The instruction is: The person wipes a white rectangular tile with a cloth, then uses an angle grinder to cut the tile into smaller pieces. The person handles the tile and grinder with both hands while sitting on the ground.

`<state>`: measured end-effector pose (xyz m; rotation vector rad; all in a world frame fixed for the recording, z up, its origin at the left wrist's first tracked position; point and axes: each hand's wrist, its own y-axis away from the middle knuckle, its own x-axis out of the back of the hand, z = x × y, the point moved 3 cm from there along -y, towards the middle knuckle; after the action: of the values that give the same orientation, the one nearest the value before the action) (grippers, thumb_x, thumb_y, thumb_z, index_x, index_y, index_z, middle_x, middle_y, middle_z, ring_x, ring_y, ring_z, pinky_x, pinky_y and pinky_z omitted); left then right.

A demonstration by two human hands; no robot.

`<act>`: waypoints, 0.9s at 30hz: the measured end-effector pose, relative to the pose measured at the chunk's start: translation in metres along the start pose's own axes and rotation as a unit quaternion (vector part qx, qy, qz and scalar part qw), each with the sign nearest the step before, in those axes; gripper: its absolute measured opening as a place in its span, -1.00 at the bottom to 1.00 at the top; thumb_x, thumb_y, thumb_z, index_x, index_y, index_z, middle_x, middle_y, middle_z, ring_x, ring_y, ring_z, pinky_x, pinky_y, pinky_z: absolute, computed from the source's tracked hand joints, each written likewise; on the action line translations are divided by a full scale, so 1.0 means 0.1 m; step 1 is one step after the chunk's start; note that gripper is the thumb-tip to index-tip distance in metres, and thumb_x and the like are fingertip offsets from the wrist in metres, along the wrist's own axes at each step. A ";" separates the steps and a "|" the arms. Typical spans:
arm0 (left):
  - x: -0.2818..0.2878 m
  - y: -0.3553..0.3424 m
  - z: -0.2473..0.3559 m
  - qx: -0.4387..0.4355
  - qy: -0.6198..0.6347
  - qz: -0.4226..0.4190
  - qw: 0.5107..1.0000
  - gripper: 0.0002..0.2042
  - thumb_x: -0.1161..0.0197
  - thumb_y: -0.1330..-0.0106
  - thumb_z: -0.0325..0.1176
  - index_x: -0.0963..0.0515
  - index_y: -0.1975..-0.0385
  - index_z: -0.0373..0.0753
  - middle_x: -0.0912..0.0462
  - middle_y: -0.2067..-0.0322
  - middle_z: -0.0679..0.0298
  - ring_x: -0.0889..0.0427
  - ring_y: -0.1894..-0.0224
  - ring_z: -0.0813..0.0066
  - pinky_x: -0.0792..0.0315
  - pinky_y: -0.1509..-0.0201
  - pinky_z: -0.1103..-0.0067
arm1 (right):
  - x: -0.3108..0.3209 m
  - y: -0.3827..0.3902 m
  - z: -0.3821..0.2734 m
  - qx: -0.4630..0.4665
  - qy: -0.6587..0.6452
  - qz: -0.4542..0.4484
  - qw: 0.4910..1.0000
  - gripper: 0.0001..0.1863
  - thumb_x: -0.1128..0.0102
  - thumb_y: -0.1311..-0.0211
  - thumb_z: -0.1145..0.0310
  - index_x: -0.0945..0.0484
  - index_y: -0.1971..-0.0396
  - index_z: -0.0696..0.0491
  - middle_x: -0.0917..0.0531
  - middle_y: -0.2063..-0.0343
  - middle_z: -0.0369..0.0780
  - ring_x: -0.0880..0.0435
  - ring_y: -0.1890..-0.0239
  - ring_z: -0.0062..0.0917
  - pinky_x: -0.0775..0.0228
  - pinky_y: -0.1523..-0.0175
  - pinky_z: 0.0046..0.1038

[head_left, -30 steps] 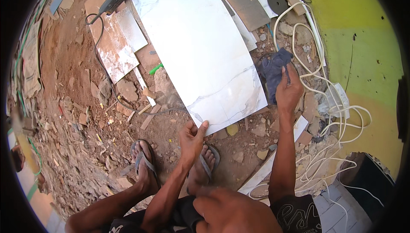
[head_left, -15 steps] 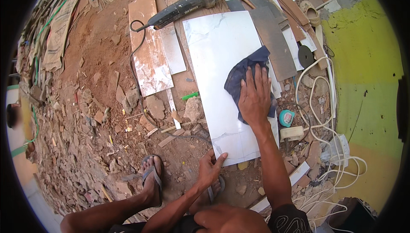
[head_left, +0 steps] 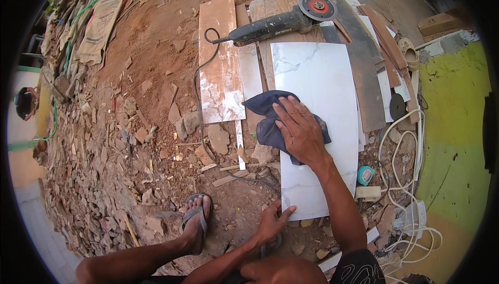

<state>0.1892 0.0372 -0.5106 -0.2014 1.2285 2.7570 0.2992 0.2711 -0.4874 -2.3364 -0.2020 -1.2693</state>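
A long white marble-patterned tile [head_left: 325, 89] lies lengthwise in front of me. My right hand [head_left: 302, 132] presses a dark blue cloth [head_left: 267, 113] flat onto it, palm down, near the tile's left edge. Part of the cloth hangs past that edge. At the near left corner, my left hand [head_left: 275, 219] grips the tile, thumb on top and fingers under the edge, mostly hidden. Beyond the tile's far end rests an angle grinder [head_left: 275, 26] with a round disc, its cord running down the left side.
Brown and white-smeared tiles [head_left: 218, 65] lie to the left, grey strips [head_left: 366, 86] to the right. A turquoise tape measure [head_left: 366, 175], a white socket block [head_left: 368, 193] and coiled white cable [head_left: 413, 180] sit near the yellow-green wall [head_left: 452, 112]. Rubble [head_left: 119, 180] covers the left ground.
My right hand has wiped the cloth from the tile's right side across to its left edge. My left hand stays at the near corner. The whole view has shifted.
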 end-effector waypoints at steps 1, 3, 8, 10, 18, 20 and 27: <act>-0.01 -0.02 -0.03 -0.010 -0.008 0.003 1.000 -0.61 -0.30 -0.45 -0.28 -0.52 -0.12 -0.42 -0.70 0.22 0.22 -0.58 0.23 0.61 -0.50 0.14 0.58 | 0.03 -0.21 0.17 -0.005 0.023 0.036 0.999 -0.61 -0.22 -0.34 0.28 -0.60 -0.13 0.06 -0.59 -0.18 -0.15 -0.47 -0.32 -0.21 -0.32 -0.39 -0.19; -0.07 -0.02 -0.13 -0.002 -0.023 -0.017 1.000 -0.62 -0.29 -0.45 -0.28 -0.52 -0.11 -0.42 -0.70 0.22 0.22 -0.59 0.24 0.61 -0.50 0.16 0.59 | 0.09 -0.68 0.62 -0.013 0.056 0.101 0.993 -0.62 -0.15 -0.39 0.30 -0.58 -0.14 0.11 -0.60 -0.16 -0.07 -0.49 -0.28 -0.15 -0.33 -0.37 -0.19; -0.17 -0.02 -0.10 0.008 -0.011 -0.054 0.998 -0.63 -0.27 -0.47 -0.27 -0.52 -0.11 -0.43 -0.70 0.24 0.24 -0.58 0.26 0.63 -0.48 0.21 0.62 | -0.19 -1.02 0.81 0.002 0.046 0.094 0.994 -0.59 -0.10 -0.42 0.27 -0.54 -0.17 0.14 -0.53 -0.25 -0.03 -0.40 -0.35 -0.14 -0.20 -0.46 -0.20; -0.08 -0.05 0.00 0.016 -0.015 -0.045 0.999 -0.63 -0.26 -0.48 -0.27 -0.51 -0.11 -0.43 -0.70 0.25 0.26 -0.57 0.26 0.65 -0.47 0.23 0.63 | -0.17 -0.59 0.32 0.028 -0.001 0.038 0.999 -0.55 -0.14 -0.40 0.22 -0.52 -0.19 0.14 -0.51 -0.26 -0.05 -0.38 -0.38 -0.17 -0.17 -0.48 -0.20; 0.06 0.00 0.06 0.024 -0.030 -0.052 0.998 -0.71 -0.11 -0.57 -0.24 -0.53 -0.04 -0.34 -0.63 0.36 0.41 -0.48 0.37 0.75 -0.38 0.33 0.68 | 0.52 0.41 0.48 -0.067 0.058 0.012 0.996 -0.57 -0.16 -0.39 0.31 -0.53 -0.24 -0.01 -0.52 -0.27 -0.14 -0.40 -0.38 -0.20 -0.27 -0.43 -0.18; -0.04 0.03 0.12 0.030 -0.016 -0.063 0.997 -0.71 -0.09 -0.58 -0.22 -0.53 -0.04 -0.33 -0.60 0.40 0.43 -0.45 0.41 0.76 -0.34 0.36 0.69 | 0.68 0.01 1.14 -0.136 0.138 0.095 0.976 -0.57 -0.07 -0.46 0.27 -0.49 -0.27 0.03 -0.49 -0.29 -0.09 -0.37 -0.39 -0.16 -0.21 -0.45 -0.16; 0.08 -0.08 -0.05 -0.026 -0.001 -0.023 0.999 -0.70 -0.09 -0.58 -0.21 -0.57 0.00 -0.35 -0.61 0.40 0.43 -0.46 0.40 0.75 -0.38 0.31 0.68 | 0.28 0.14 0.40 -0.079 0.069 0.041 0.994 -0.53 -0.14 -0.42 0.32 -0.47 -0.29 0.05 -0.43 -0.35 -0.08 -0.28 -0.44 -0.11 -0.14 -0.47 -0.08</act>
<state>0.1835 0.0392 -0.5215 -0.2275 1.1379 2.7507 0.3495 0.2754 -0.4878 -2.3473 0.0401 -1.4466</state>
